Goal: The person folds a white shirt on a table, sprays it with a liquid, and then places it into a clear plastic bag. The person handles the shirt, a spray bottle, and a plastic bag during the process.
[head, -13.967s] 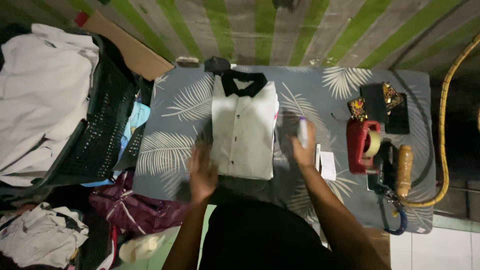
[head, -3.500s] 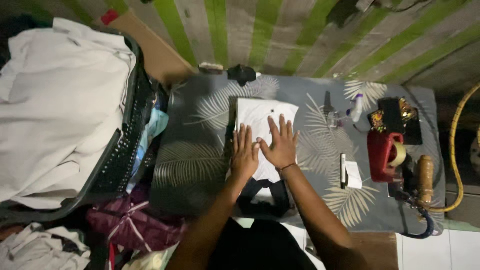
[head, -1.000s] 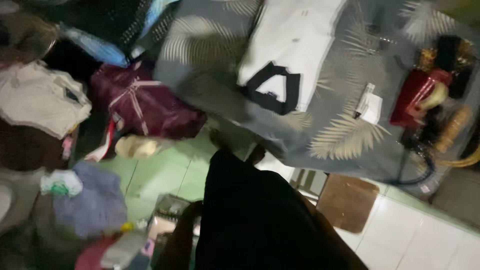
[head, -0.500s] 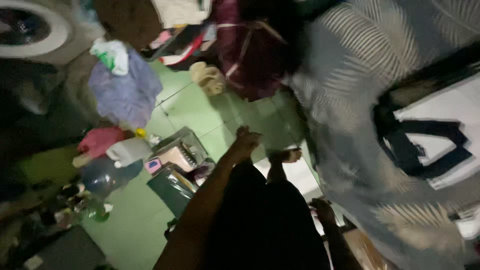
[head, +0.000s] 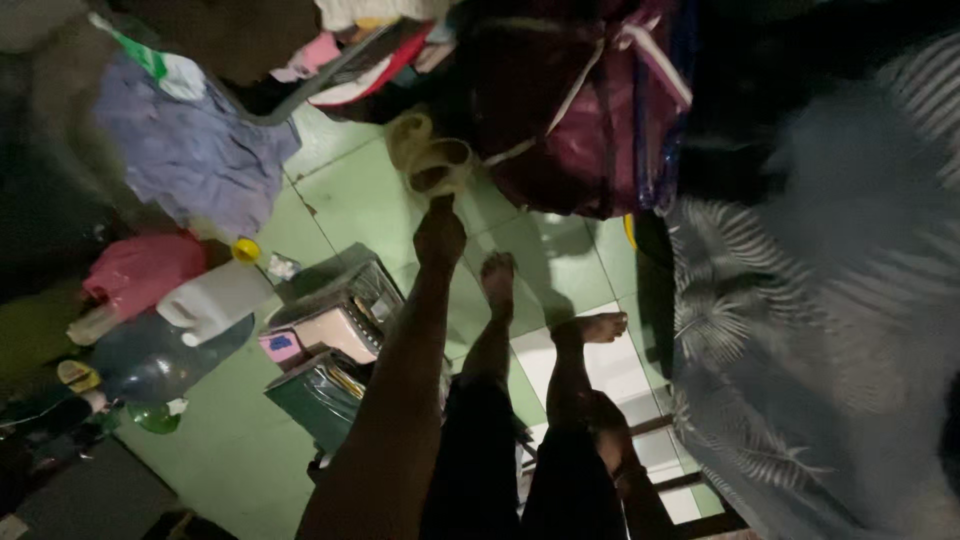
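The left hand [head: 440, 232] reached out just below a pair of slippers [head: 430, 160] on the tiled floor [head: 350, 190]; a bag [head: 580, 120] sat right of the slippers, against the cloth-covered table [head: 800, 330] at the far right; two bare feet [head: 545, 300] stood between the arm and the table; a crate of papers [head: 335, 320] lay left of the arm, with a jug [head: 215, 295] and a large water bottle [head: 150, 360] further left; a heap of clothes [head: 190, 150] lay above those.
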